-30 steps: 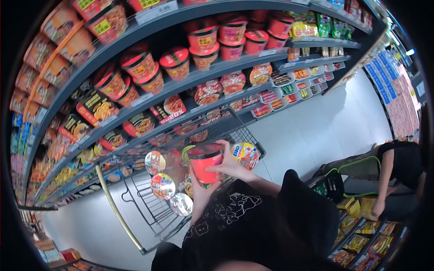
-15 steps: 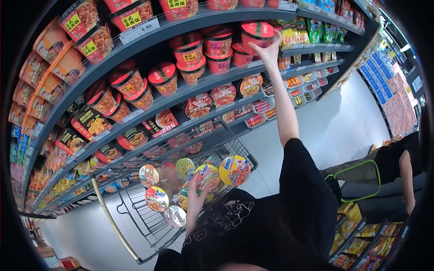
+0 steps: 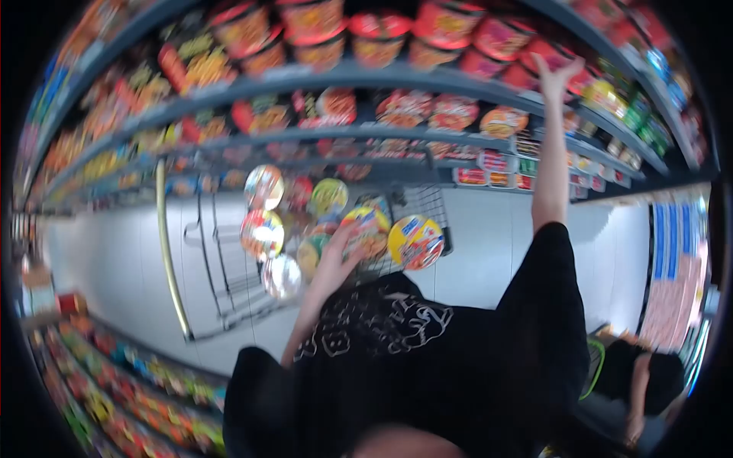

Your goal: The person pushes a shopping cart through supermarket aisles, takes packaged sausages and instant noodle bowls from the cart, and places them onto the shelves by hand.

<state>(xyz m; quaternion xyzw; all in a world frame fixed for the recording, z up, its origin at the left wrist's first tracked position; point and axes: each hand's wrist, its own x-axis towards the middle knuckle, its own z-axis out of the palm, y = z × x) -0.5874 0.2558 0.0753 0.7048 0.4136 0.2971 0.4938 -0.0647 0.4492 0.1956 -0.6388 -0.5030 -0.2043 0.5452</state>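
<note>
My right hand [image 3: 556, 76] is stretched up to the shelf, fingers apart, in front of red tubs [image 3: 502, 36] at the right end of their row; no tub is clearly in its grasp. Over the shopping cart [image 3: 221, 252], my left hand [image 3: 336, 256] is raised with its fingers apart, beside a yellow-lidded noodle cup [image 3: 368, 231]. A yellow cup marked BIG [image 3: 417, 242] lies just right of it. Several more round cups, among them a green-lidded one [image 3: 330, 197] and a silvery one [image 3: 282, 275], are grouped to the left. The picture is blurred.
Curved shelves [image 3: 336, 80] of packaged food run across the top. Another shelf of packets [image 3: 130, 389] stands at the lower left. A person in dark clothes [image 3: 649, 382] is bent over at the lower right. Pale floor [image 3: 477, 214] shows beyond the cart.
A second ago both hands held a red tub above the cart; then my right hand had it at the shelf. Now those fingers are spread. The view has turned, and the other person appears lower.
</note>
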